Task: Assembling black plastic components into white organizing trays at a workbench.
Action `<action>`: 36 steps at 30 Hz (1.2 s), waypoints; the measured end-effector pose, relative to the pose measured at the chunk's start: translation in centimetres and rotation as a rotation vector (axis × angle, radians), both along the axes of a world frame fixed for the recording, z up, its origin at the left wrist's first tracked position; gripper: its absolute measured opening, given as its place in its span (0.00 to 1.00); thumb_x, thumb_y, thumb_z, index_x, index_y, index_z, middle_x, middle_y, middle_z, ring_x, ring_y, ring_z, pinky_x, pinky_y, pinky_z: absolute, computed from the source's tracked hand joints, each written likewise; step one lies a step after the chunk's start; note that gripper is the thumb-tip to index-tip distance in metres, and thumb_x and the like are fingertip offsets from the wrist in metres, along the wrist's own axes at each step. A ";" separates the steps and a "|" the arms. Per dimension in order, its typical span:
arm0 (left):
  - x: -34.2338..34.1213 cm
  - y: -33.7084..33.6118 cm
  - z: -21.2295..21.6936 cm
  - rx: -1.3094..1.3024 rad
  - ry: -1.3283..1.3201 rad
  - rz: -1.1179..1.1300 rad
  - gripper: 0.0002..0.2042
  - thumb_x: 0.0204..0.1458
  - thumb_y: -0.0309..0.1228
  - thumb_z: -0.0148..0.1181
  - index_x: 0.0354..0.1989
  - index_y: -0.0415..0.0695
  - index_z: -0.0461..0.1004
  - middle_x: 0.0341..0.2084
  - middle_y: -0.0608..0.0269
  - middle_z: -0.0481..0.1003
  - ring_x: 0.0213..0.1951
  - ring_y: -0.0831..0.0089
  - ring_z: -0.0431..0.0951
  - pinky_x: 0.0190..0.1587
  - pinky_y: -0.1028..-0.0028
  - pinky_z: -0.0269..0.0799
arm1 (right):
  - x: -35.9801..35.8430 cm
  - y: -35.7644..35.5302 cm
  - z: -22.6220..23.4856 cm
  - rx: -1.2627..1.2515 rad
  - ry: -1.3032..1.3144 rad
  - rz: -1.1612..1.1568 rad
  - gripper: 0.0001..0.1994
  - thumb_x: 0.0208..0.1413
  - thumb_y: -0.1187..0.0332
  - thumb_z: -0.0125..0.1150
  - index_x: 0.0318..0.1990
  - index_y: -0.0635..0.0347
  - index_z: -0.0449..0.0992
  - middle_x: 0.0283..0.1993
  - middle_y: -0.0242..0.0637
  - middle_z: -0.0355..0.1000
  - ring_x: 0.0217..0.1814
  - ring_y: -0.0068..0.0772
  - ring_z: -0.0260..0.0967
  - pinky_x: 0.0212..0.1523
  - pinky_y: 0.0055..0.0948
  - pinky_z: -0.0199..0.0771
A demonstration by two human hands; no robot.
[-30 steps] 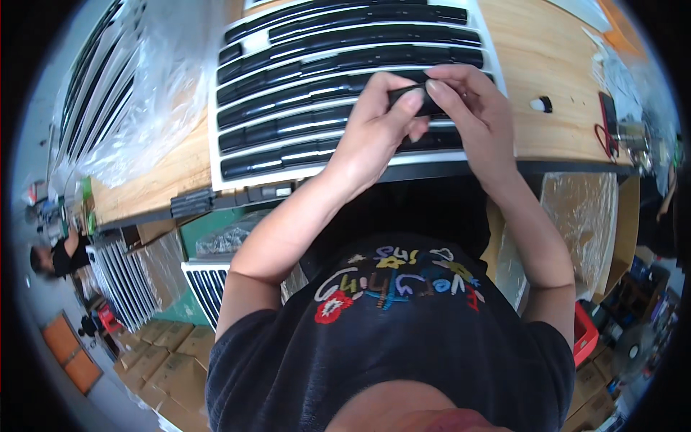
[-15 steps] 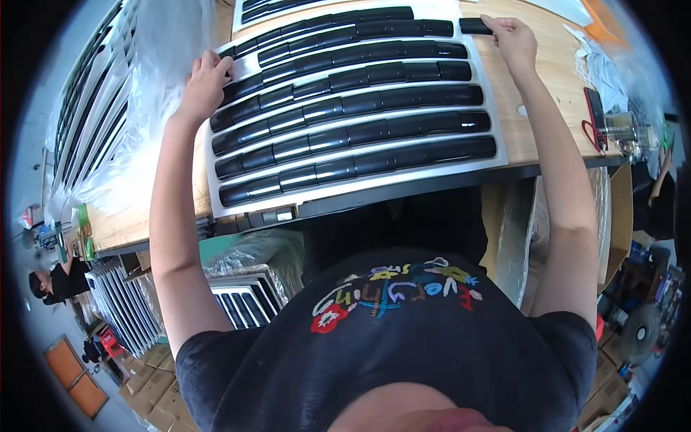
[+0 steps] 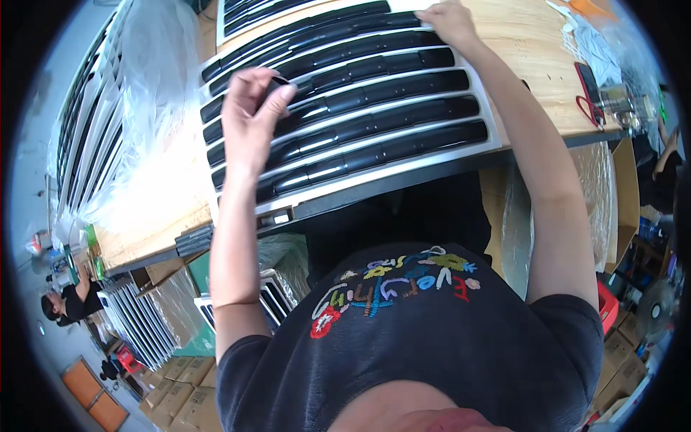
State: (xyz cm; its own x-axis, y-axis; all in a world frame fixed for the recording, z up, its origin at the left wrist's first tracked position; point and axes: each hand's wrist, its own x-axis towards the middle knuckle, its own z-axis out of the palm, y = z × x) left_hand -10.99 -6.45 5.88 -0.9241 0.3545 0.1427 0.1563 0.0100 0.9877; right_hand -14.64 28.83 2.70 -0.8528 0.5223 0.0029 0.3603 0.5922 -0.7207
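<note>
a pale wooden bench (image 3: 536,54) runs across the top of the view, and on it lies a large car grille (image 3: 345,108) with black glossy slats and silver trim, its near edge just over the bench's front edge. to the left of it a heap of clear plastic wrap (image 3: 147,108) covers more grilles stacked on edge. on the right part of the bench lie red-handled scissors (image 3: 589,97) and some crumpled plastic. below the bench stand further grilles (image 3: 137,324) leaning in a row, cardboard boxes on the floor at lower left, and another person (image 3: 68,302) in dark clothes at the far left.

the left hand (image 3: 252,119) is raised over the left part of the grille, forearm upright, thumb and fingers pinched together on a small dark piece (image 3: 279,81) at the fingertips. the right hand (image 3: 450,21) reaches far forward with the arm stretched out, resting closed over the top right edge of the grille; what its fingers do underneath cannot be told.
</note>
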 end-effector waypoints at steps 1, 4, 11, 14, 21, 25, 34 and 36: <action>1.0 1.0 0.2 0.043 -0.077 -0.028 0.12 0.56 0.23 0.65 0.47 0.40 0.71 0.34 0.65 0.77 0.32 0.82 0.72 0.35 0.82 0.69 | 0.0 -0.6 -0.8 0.162 0.106 -0.036 0.19 0.51 0.59 0.70 0.32 0.70 0.75 0.39 0.54 0.76 0.46 0.50 0.75 0.46 0.41 0.74; 3.6 3.0 -0.3 0.178 -0.288 -0.082 0.13 0.59 0.30 0.62 0.50 0.38 0.73 0.34 0.64 0.77 0.31 0.82 0.71 0.37 0.82 0.66 | 1.3 0.8 -0.2 0.448 0.105 0.107 0.17 0.51 0.55 0.67 0.36 0.61 0.76 0.44 0.52 0.74 0.48 0.55 0.71 0.51 0.47 0.71; 7.0 5.2 -2.0 0.488 -0.583 -0.210 0.11 0.62 0.28 0.57 0.50 0.39 0.75 0.38 0.64 0.75 0.36 0.82 0.72 0.40 0.82 0.71 | 14.6 11.5 1.8 0.553 -0.115 0.056 0.18 0.55 0.53 0.66 0.36 0.63 0.78 0.33 0.38 0.77 0.35 0.35 0.73 0.38 0.32 0.70; 8.0 8.0 -2.6 0.510 -0.646 -0.254 0.11 0.62 0.28 0.58 0.50 0.39 0.75 0.39 0.63 0.77 0.39 0.80 0.77 0.43 0.78 0.76 | 17.1 12.1 -1.2 0.371 -0.055 0.018 0.16 0.51 0.57 0.70 0.34 0.63 0.78 0.27 0.39 0.75 0.28 0.30 0.72 0.32 0.31 0.70; 9.8 12.1 -3.1 0.488 -0.494 -0.216 0.12 0.63 0.30 0.57 0.51 0.39 0.69 0.36 0.64 0.75 0.35 0.79 0.75 0.39 0.80 0.69 | 19.0 0.9 5.1 -0.387 0.249 0.158 0.10 0.60 0.63 0.65 0.34 0.63 0.77 0.28 0.28 0.72 0.32 0.16 0.69 0.35 0.17 0.68; 10.5 12.3 -2.9 0.487 -0.403 -0.226 0.12 0.63 0.31 0.58 0.50 0.40 0.69 0.41 0.58 0.76 0.36 0.74 0.75 0.41 0.77 0.69 | 20.6 -5.6 6.8 -0.479 0.324 0.262 0.07 0.61 0.70 0.62 0.35 0.65 0.74 0.33 0.29 0.69 0.34 0.17 0.69 0.38 0.17 0.71; 10.1 10.1 -1.7 0.383 -0.273 -0.330 0.11 0.63 0.28 0.57 0.50 0.41 0.67 0.36 0.64 0.74 0.34 0.78 0.74 0.38 0.80 0.69 | 20.4 -6.4 7.5 -0.355 0.225 0.557 0.06 0.61 0.76 0.59 0.32 0.67 0.70 0.35 0.30 0.62 0.33 0.16 0.66 0.35 0.18 0.67; 10.3 9.9 -1.4 0.391 -0.289 -0.310 0.10 0.63 0.29 0.58 0.48 0.41 0.67 0.33 0.66 0.73 0.33 0.84 0.74 0.36 0.84 0.70 | 20.1 -6.9 7.7 -0.372 0.203 0.586 0.06 0.61 0.76 0.59 0.31 0.67 0.70 0.35 0.29 0.61 0.33 0.16 0.64 0.33 0.18 0.65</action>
